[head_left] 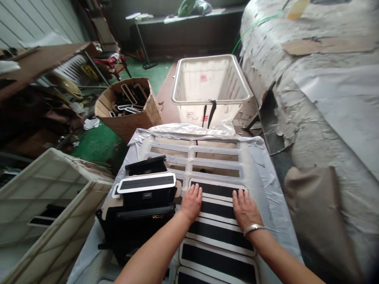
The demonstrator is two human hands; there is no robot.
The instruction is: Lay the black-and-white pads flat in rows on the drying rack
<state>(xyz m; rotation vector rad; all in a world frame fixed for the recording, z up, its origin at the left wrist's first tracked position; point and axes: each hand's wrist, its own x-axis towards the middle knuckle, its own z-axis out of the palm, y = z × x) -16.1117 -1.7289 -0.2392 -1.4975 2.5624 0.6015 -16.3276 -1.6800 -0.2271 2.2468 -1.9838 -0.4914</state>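
Observation:
Both palms lie flat on a row of overlapping black panels with white rims (pixel 219 236) spread on a white slatted work surface (pixel 195 156). My left hand (pixel 192 202) presses the left end of the top panels, fingers spread. My right hand (pixel 244 208), with a metal bracelet at the wrist, presses the right end. Just left of my left hand stands a stack of black parts (pixel 142 213), topped by one white-rimmed black panel (pixel 147 182). Neither hand grips anything.
A white plastic bin (pixel 211 88) stands beyond the surface. A cardboard box of black and white parts (pixel 130 104) sits at the back left. A white crate (pixel 50 209) lies at the left. A paper-covered bulk (pixel 322 90) fills the right side.

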